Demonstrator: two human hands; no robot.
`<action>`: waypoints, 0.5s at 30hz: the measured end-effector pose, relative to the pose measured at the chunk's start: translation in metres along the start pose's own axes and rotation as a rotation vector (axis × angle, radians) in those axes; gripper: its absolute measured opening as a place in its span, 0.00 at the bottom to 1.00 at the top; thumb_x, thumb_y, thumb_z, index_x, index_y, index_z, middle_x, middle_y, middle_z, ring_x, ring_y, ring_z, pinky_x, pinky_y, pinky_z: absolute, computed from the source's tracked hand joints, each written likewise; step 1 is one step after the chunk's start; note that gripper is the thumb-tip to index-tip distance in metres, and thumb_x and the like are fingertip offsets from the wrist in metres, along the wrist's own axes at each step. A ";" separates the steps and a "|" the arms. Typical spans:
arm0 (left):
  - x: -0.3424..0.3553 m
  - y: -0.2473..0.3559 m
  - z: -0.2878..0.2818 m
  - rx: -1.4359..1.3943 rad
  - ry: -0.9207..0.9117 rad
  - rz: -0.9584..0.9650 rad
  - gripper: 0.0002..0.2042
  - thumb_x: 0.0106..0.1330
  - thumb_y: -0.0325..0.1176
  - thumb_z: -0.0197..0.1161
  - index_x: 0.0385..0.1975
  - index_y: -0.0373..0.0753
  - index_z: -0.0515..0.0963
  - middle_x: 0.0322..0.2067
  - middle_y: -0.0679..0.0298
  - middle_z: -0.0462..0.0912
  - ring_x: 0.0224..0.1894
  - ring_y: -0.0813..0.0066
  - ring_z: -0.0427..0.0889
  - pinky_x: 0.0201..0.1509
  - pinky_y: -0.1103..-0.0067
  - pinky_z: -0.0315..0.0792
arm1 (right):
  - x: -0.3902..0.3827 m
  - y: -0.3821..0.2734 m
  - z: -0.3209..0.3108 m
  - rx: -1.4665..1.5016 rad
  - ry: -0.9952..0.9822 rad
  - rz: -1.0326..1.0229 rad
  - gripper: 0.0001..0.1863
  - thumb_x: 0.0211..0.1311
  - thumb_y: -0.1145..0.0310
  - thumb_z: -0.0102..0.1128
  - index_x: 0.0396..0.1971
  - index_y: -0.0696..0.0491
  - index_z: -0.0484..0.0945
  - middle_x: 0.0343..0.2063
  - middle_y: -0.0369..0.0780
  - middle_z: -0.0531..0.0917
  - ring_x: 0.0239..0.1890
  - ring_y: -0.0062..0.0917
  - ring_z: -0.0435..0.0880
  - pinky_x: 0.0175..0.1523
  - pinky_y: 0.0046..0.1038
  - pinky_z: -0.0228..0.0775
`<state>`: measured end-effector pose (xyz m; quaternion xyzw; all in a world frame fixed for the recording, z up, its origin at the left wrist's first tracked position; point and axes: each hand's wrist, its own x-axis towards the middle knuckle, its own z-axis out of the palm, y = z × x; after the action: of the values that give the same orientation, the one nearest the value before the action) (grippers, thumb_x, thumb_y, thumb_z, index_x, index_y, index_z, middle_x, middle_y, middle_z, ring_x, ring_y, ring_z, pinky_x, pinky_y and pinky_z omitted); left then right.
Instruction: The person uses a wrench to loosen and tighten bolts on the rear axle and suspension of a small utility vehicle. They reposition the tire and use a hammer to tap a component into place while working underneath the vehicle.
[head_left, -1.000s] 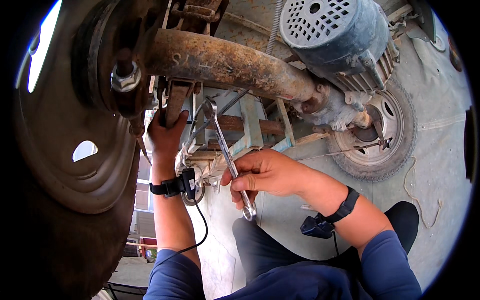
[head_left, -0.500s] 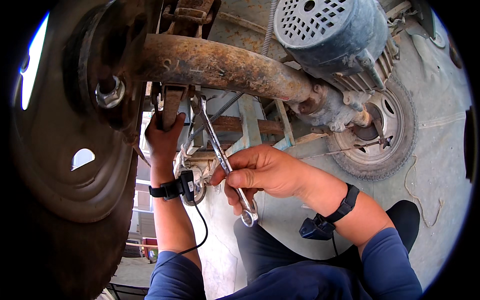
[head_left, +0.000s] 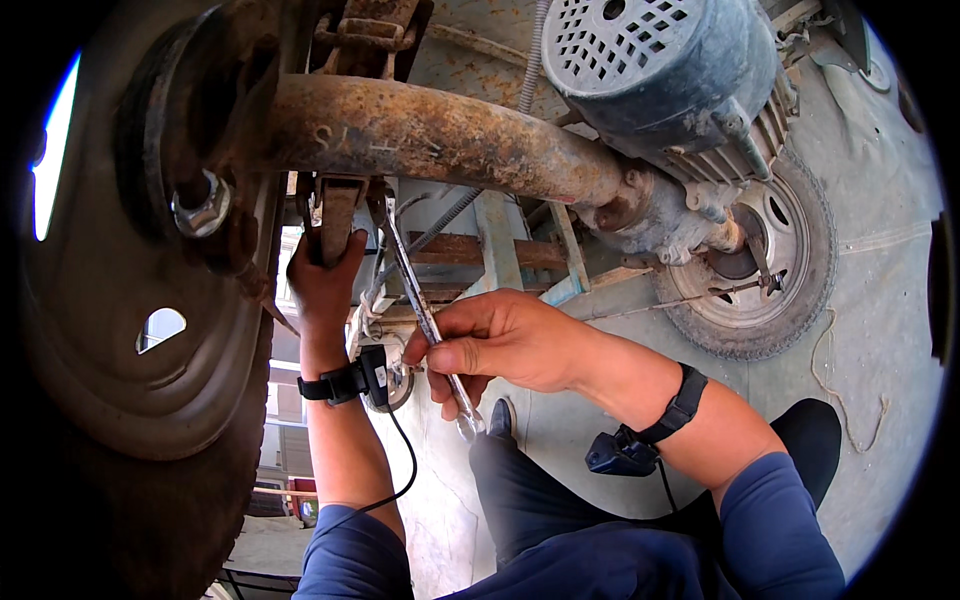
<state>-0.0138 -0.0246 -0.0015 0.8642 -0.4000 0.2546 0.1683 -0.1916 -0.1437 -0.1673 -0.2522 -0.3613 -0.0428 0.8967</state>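
My right hand (head_left: 500, 345) grips a chrome combination wrench (head_left: 425, 315) between thumb and fingers. The wrench slants upward, its far end against the underside of a bracket below the rusty axle tube (head_left: 440, 132); whether it sits on a nut there is hard to see. Its ring end points down toward my lap. My left hand (head_left: 326, 275) reaches up under the tube, closed around the lower part of the rusty metal bracket (head_left: 340, 208). The fingertips are hidden behind the metal, and what they hold there does not show.
A big wheel (head_left: 150, 370) with a lug nut (head_left: 203, 207) fills the left side. At upper right hangs a grey motor (head_left: 665, 85), with a second wheel (head_left: 800, 290) beyond it. A frame (head_left: 498, 240) lies under the tube; a cord (head_left: 825, 370) rests on the floor.
My right hand and the wrench's ring end have shifted left and slightly up, so the wrench has turned a little. The left hand stays at the bracket. My shoe has come into view.
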 end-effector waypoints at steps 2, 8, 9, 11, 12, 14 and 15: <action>0.000 0.000 0.001 -0.008 0.004 0.021 0.15 0.55 0.38 0.74 0.33 0.34 0.79 0.24 0.67 0.81 0.26 0.82 0.75 0.33 0.81 0.71 | 0.002 0.002 -0.001 -0.002 0.014 -0.016 0.16 0.70 0.61 0.56 0.49 0.57 0.77 0.30 0.38 0.84 0.32 0.25 0.86 0.33 0.21 0.75; -0.001 0.005 0.001 0.012 0.027 0.037 0.14 0.55 0.38 0.74 0.31 0.34 0.79 0.23 0.67 0.80 0.25 0.82 0.73 0.31 0.81 0.71 | 0.008 0.004 0.002 -0.013 0.043 -0.026 0.15 0.71 0.60 0.54 0.44 0.56 0.78 0.27 0.36 0.83 0.30 0.19 0.84 0.31 0.18 0.75; -0.001 0.006 0.001 0.015 0.032 0.036 0.14 0.55 0.38 0.74 0.31 0.34 0.79 0.22 0.67 0.80 0.24 0.82 0.73 0.31 0.81 0.71 | 0.009 0.004 0.002 -0.006 0.042 -0.028 0.15 0.71 0.60 0.54 0.44 0.56 0.78 0.28 0.36 0.83 0.30 0.19 0.84 0.31 0.18 0.75; -0.001 0.006 0.000 0.045 0.030 0.039 0.14 0.55 0.38 0.74 0.31 0.34 0.79 0.22 0.67 0.80 0.24 0.82 0.73 0.31 0.80 0.71 | 0.012 0.005 0.001 -0.020 0.049 -0.030 0.14 0.71 0.60 0.54 0.44 0.56 0.78 0.28 0.36 0.83 0.29 0.19 0.84 0.31 0.19 0.75; 0.000 0.006 0.000 0.059 0.028 0.041 0.14 0.55 0.38 0.74 0.31 0.34 0.79 0.22 0.67 0.80 0.24 0.82 0.73 0.30 0.80 0.71 | 0.013 0.006 0.000 -0.027 0.053 -0.031 0.14 0.71 0.61 0.54 0.44 0.56 0.78 0.28 0.36 0.83 0.29 0.19 0.84 0.31 0.19 0.75; -0.001 0.007 0.001 0.061 0.038 0.044 0.15 0.54 0.38 0.74 0.31 0.34 0.79 0.22 0.67 0.80 0.24 0.82 0.73 0.30 0.80 0.70 | 0.015 0.009 -0.001 -0.011 0.054 -0.033 0.13 0.71 0.62 0.55 0.43 0.56 0.78 0.28 0.36 0.83 0.29 0.19 0.84 0.31 0.19 0.75; -0.001 0.007 0.001 0.062 0.044 0.046 0.15 0.54 0.38 0.75 0.30 0.34 0.79 0.22 0.67 0.80 0.24 0.82 0.73 0.30 0.80 0.70 | 0.015 0.009 -0.001 -0.003 0.054 -0.034 0.12 0.71 0.62 0.55 0.43 0.56 0.78 0.28 0.36 0.83 0.29 0.19 0.84 0.31 0.18 0.75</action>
<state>-0.0194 -0.0288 -0.0019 0.8538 -0.4080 0.2894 0.1442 -0.1773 -0.1343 -0.1616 -0.2461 -0.3412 -0.0651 0.9049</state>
